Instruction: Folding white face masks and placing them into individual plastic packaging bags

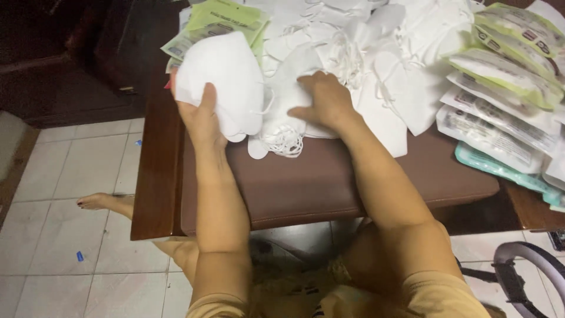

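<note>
Left hand grips stack of white masks, thumb clamped over front so stack stays squared. Right hand fingers curled, pressing loose mask pile, far centre of brown table. Sealed packets fanned right.

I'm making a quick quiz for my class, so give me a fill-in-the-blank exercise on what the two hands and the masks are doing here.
1. The left hand holds a stack of white masks whose colour is ____.
2. The right hand rests palm down on the loose pile of masks, not on the ____ cushion.
3. The sealed mask packets lie to the ____ of the right hand.

Missing words: white; brown; right
</note>
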